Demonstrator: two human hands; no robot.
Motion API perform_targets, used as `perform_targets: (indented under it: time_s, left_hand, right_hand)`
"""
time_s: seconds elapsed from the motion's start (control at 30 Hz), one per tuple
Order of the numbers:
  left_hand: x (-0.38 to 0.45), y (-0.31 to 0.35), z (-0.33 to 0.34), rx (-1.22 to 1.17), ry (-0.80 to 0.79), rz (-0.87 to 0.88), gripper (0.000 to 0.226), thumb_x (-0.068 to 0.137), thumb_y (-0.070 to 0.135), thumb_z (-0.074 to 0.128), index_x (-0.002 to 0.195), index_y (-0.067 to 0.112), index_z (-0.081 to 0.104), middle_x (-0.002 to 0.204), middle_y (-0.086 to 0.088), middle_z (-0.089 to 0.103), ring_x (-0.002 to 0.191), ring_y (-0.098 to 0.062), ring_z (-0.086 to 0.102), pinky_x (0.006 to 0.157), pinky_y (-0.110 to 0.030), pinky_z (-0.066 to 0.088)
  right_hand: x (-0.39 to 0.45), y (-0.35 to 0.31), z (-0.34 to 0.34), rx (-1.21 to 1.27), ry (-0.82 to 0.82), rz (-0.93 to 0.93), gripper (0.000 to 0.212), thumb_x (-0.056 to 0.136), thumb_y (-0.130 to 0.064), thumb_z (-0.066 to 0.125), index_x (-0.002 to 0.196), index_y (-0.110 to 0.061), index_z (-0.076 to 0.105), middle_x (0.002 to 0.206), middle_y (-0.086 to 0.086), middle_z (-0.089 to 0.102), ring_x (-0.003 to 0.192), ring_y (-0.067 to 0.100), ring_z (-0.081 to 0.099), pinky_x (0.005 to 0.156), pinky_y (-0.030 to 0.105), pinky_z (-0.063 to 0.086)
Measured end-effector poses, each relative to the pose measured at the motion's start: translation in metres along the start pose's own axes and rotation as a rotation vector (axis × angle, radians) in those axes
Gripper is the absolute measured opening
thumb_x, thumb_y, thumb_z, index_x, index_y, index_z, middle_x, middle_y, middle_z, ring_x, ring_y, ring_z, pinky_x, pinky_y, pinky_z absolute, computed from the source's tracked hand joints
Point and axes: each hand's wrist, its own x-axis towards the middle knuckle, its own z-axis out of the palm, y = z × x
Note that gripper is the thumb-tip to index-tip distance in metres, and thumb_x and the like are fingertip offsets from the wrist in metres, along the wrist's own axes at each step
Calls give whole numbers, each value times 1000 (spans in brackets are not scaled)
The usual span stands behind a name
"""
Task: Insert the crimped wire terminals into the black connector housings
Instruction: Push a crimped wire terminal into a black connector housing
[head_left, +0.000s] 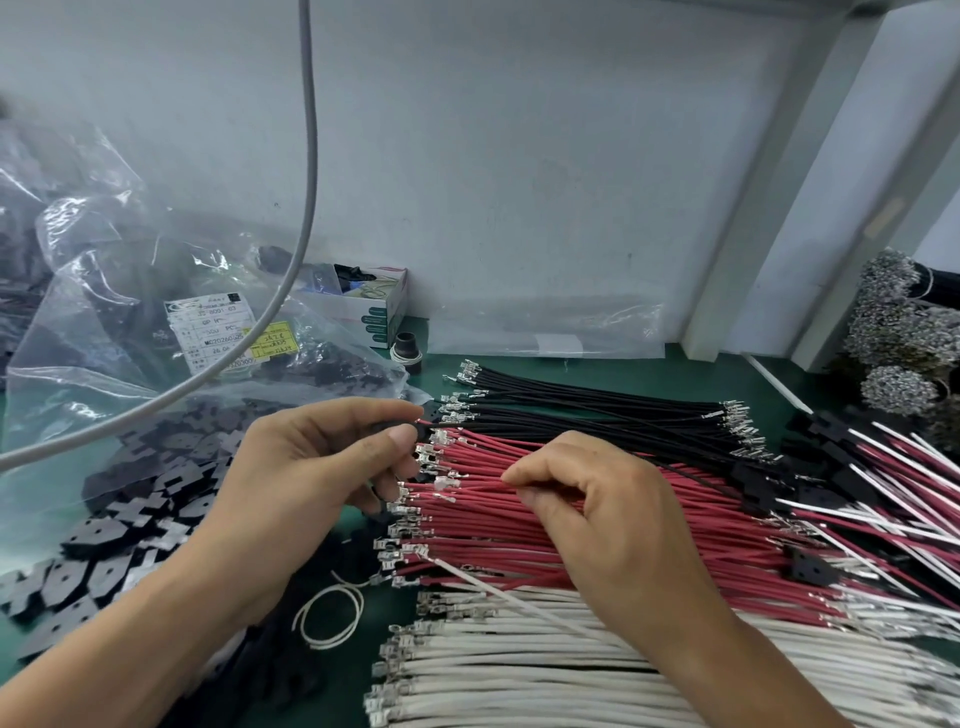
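Note:
My left hand (311, 467) pinches a black connector housing (400, 429) between thumb and forefinger, and a black wire (519, 427) runs out of it to the right. My right hand (613, 514) rests on the pile of red wires (649, 525) with its fingertips closed on a red wire. Crimped metal terminals (410, 530) line the left ends of the red wires. A row of black wires (597, 410) lies behind them, and white wires (545, 670) lie in front. Loose black housings (130, 519) are heaped at the left.
A clear plastic bag (171, 322) of housings with labels lies at the back left. A grey cable (311, 156) hangs down across the view. A small open box (374, 304) stands by the wall. Finished assemblies (857, 483) and bundled wires (904, 322) are at the right.

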Motion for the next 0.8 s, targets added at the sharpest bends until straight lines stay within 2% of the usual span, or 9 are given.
perform_targets:
  time_s: [0.13, 0.33, 0.47, 0.57, 0.67, 0.8]
  left_hand:
    - [0, 1, -2, -69, -68, -60, 36, 67, 33, 79, 99, 15, 82, 82, -22, 75, 60, -21, 63, 55, -25, 55]
    - [0, 0, -2, -162, -151, -107, 36, 72, 25, 77, 103, 6, 80, 78, -20, 70, 59, -21, 59, 53, -27, 52]
    - [0, 0, -2, -177, -218, -118, 31, 77, 21, 81, 104, 4, 79, 77, -18, 69, 59, -20, 59, 53, -26, 52]
    - [0, 0, -3, -194, -243, -134, 44, 71, 31, 82, 106, 4, 78, 77, -18, 69, 59, -20, 60, 54, -26, 52]
    - [0, 0, -4, -196, -258, -134, 45, 71, 31, 81, 107, 4, 78, 76, -17, 69, 59, -21, 59, 55, -27, 52]
    - [1, 0, -3, -204, -274, -143, 44, 72, 30, 81, 106, 4, 78, 75, -16, 69, 59, -21, 59, 55, -27, 52]
  right_hand:
    - [-1, 0, -3, 85, 3, -22, 24, 93, -12, 71, 105, -31, 79, 90, -16, 64, 89, 9, 64, 73, 17, 49]
    - [-3, -10, -3, 93, 117, -99, 3, 89, -32, 75, 91, -31, 77, 87, -16, 63, 85, 11, 65, 68, 27, 52]
    - [-2, -14, -4, 87, 169, -128, 8, 89, -33, 69, 89, -28, 76, 87, -16, 63, 85, 10, 64, 68, 24, 51]
    - [-2, -15, -3, 103, 194, -128, 6, 87, -31, 71, 88, -27, 76, 86, -17, 62, 84, 9, 64, 67, 19, 49]
    - [-3, -17, -4, 113, 206, -140, 4, 86, -29, 72, 88, -26, 75, 87, -17, 62, 85, 9, 63, 69, 13, 45]
    - [-2, -18, -4, 139, 223, -161, 5, 85, -28, 73, 88, -25, 76, 87, -16, 62, 84, 10, 64, 69, 13, 45]
